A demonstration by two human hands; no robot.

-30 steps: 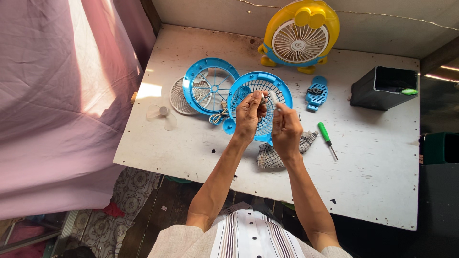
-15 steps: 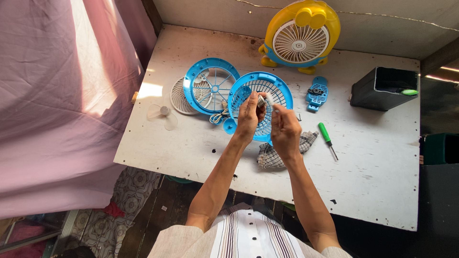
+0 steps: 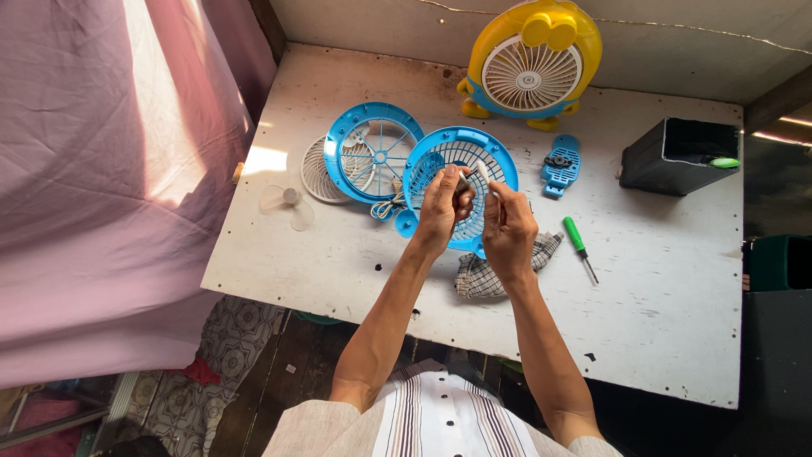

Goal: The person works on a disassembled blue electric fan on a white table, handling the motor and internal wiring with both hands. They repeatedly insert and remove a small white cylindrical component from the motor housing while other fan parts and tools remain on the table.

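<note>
Both my hands are raised over a white table (image 3: 668,305). My left hand (image 3: 444,211) pinches a small pale part near its fingertips. My right hand (image 3: 507,227) pinches a thin white piece beside it; the two pieces nearly touch. Under the hands lies a round blue fan housing (image 3: 440,161) with a grille. To its left sits a blue fan ring (image 3: 372,152) over a white grille (image 3: 320,172). A clear fan blade (image 3: 286,203) lies further left. A checked cloth (image 3: 486,275) lies under my right wrist.
A yellow and blue toy-shaped fan (image 3: 529,68) stands at the back. A blue bracket part (image 3: 560,165) and a green-handled screwdriver (image 3: 579,245) lie to the right. A black box (image 3: 681,156) sits at the far right. A purple curtain (image 3: 101,169) hangs on the left.
My hands have stayed over the blue housing; the fingers shifted slightly around the small pieces.
</note>
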